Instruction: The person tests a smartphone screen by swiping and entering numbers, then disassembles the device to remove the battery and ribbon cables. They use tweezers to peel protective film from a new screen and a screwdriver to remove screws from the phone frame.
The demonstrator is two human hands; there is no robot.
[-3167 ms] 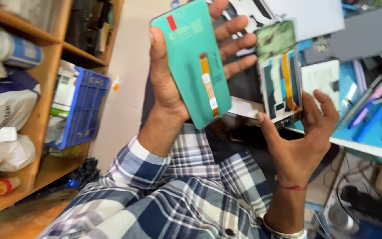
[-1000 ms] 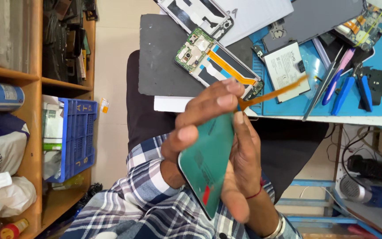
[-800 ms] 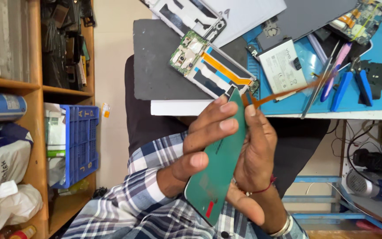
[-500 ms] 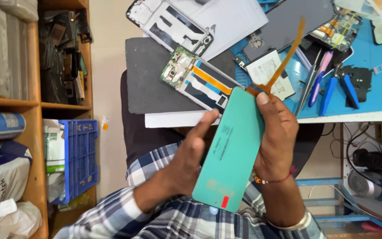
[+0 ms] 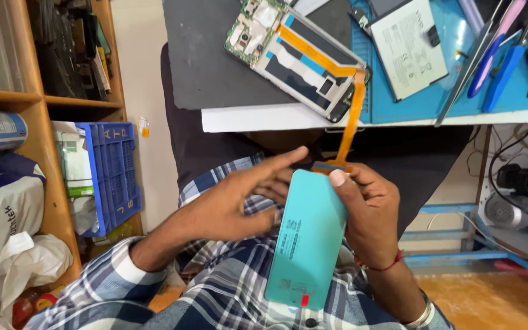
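A teal phone panel (image 5: 307, 238), long axis tilted upright, is gripped by the right hand (image 5: 371, 208); the left hand (image 5: 233, 205), apparently empty, is spread against its edge.

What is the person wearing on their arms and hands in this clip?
Both hands are bare, with no gloves. The left hand comes out of a blue, white and grey plaid sleeve. The right hand has a thin red thread at the wrist and a silver bangle further up.
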